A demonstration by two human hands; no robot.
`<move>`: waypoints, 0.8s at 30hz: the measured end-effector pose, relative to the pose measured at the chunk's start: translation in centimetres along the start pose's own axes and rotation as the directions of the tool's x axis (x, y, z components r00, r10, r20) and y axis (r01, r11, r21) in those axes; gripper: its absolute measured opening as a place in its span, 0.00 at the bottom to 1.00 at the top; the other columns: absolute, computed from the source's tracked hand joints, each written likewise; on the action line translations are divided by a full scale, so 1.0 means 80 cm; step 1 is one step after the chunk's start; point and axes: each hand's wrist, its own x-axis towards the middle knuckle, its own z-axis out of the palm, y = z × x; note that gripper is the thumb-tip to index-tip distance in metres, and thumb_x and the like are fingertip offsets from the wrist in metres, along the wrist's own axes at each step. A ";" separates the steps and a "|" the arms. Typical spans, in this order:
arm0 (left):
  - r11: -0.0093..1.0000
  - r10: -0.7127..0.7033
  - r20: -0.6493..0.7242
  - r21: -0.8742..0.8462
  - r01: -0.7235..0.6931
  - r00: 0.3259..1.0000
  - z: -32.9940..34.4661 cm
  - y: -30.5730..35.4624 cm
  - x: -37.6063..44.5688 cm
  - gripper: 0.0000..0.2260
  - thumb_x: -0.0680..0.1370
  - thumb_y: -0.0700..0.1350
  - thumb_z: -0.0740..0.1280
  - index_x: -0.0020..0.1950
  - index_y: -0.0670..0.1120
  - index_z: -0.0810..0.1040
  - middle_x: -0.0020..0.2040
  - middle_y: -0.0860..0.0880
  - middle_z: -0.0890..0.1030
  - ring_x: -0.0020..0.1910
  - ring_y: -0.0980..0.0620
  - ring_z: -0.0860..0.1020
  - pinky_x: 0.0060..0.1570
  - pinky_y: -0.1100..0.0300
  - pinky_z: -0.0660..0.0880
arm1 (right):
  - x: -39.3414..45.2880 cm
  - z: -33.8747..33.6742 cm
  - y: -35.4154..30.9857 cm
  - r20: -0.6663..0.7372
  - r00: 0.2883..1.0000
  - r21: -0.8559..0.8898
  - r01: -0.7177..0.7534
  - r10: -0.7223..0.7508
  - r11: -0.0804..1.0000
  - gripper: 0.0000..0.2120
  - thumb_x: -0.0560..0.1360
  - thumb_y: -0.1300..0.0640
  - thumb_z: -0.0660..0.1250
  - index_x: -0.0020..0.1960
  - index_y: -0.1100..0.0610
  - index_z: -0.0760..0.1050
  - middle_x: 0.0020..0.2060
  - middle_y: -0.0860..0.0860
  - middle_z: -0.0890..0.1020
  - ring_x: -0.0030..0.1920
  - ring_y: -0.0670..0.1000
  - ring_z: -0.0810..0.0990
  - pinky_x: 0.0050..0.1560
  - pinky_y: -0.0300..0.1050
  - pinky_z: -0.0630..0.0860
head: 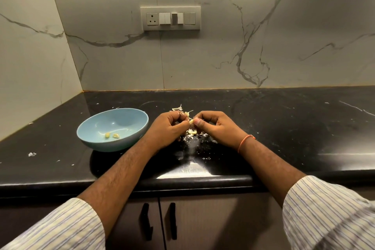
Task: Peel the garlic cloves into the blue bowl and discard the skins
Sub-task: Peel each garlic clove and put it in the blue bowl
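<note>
Blue bowl (112,129) just left of left hand (170,129) holds two peeled cloves (111,135). Both hands pinch one garlic clove (191,121), right hand (215,128) opposite. Skins (191,135) underneath partly hidden.

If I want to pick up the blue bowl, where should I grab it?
Probably best at the blue bowl's left rim, coming from the left: that side is free, while the left hand sits close against the right side. It is wide and shallow, so pinch the rim, thumb inside, and keep it level for the two peeled cloves.
</note>
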 end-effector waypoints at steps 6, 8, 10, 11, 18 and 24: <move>0.999 0.038 -0.174 -0.030 -0.044 0.984 0.001 0.007 -0.010 0.04 0.78 0.42 0.76 0.51 0.50 0.87 0.42 0.49 0.88 0.42 0.48 0.87 0.48 0.50 0.86 | 0.001 0.002 0.008 -0.154 0.988 -0.012 -0.008 0.006 1.000 0.07 0.83 0.53 0.69 0.49 0.52 0.85 0.40 0.53 0.87 0.46 0.61 0.85 0.53 0.62 0.81; 0.996 0.090 -0.191 0.006 -0.090 0.977 0.004 0.007 -0.013 0.08 0.77 0.42 0.77 0.54 0.52 0.88 0.42 0.50 0.88 0.41 0.46 0.87 0.46 0.48 0.86 | 0.000 0.003 0.009 -0.206 0.978 -0.039 -0.015 0.007 0.999 0.06 0.82 0.54 0.71 0.50 0.52 0.86 0.39 0.50 0.87 0.44 0.58 0.86 0.50 0.59 0.83; 0.987 0.156 -0.193 0.072 -0.145 0.969 0.007 0.006 -0.014 0.11 0.77 0.43 0.78 0.57 0.54 0.88 0.42 0.51 0.88 0.39 0.43 0.86 0.45 0.45 0.86 | -0.002 0.002 0.009 -0.237 0.972 -0.071 -0.013 -0.004 0.997 0.05 0.81 0.54 0.73 0.51 0.53 0.87 0.39 0.49 0.88 0.42 0.52 0.87 0.48 0.56 0.84; 0.979 0.189 -0.198 0.112 -0.169 0.962 0.009 0.006 -0.015 0.12 0.77 0.44 0.78 0.59 0.54 0.88 0.43 0.53 0.88 0.38 0.44 0.86 0.44 0.46 0.85 | -0.004 0.002 0.009 -0.242 0.970 -0.089 -0.007 -0.015 0.996 0.04 0.80 0.53 0.74 0.51 0.53 0.87 0.39 0.48 0.88 0.42 0.50 0.87 0.48 0.54 0.85; 0.923 0.297 -0.208 0.314 -0.224 0.932 -0.004 0.028 -0.017 0.09 0.76 0.48 0.79 0.56 0.51 0.89 0.44 0.57 0.88 0.39 0.59 0.85 0.40 0.64 0.81 | -0.010 0.001 -0.013 -0.245 0.964 -0.214 0.048 -0.101 0.976 0.06 0.77 0.52 0.77 0.52 0.52 0.87 0.42 0.43 0.87 0.43 0.46 0.85 0.48 0.48 0.84; 0.836 0.336 -0.130 0.497 -0.232 0.933 -0.055 0.056 -0.024 0.06 0.77 0.44 0.77 0.53 0.51 0.89 0.46 0.56 0.87 0.40 0.65 0.80 0.43 0.68 0.77 | 0.010 0.022 -0.055 -0.245 0.966 -0.154 0.046 -0.083 0.987 0.06 0.74 0.50 0.80 0.48 0.51 0.88 0.39 0.46 0.88 0.40 0.51 0.86 0.44 0.45 0.85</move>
